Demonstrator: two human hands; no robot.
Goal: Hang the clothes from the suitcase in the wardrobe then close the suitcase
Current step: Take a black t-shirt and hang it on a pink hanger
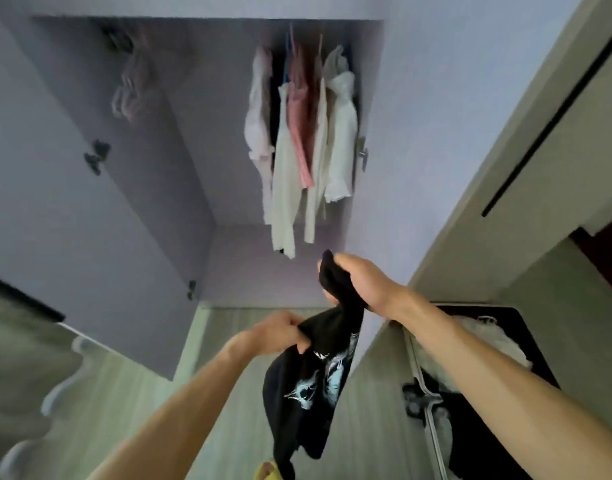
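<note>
Black T-shirt point(308, 382) with pale blue-white print, centre-bottom of frame, held up in the air between both hands and hanging crumpled toward the bottom edge. Right hand point(356, 282), centre-right, has its fingers curled round the bunched top end of the shirt. Left hand point(276, 332), lower and left of it, pinches a fold of the fabric with its fingers bent. The hands are apart, with shirt stretched between them.

Wardrobe point(193, 133) fills the upper half with its doors open. Hanging clothes point(304, 133), white and pink, sit top centre-right. Hangers point(131, 88) top left, blurred, nothing visible on them.

Suitcase point(522, 330) at lower right, lying open on the floor and partly hidden behind the right forearm. White clothes point(484, 337) are inside it. Yellow slipper point(268, 471) at bottom edge, under the shirt.
</note>
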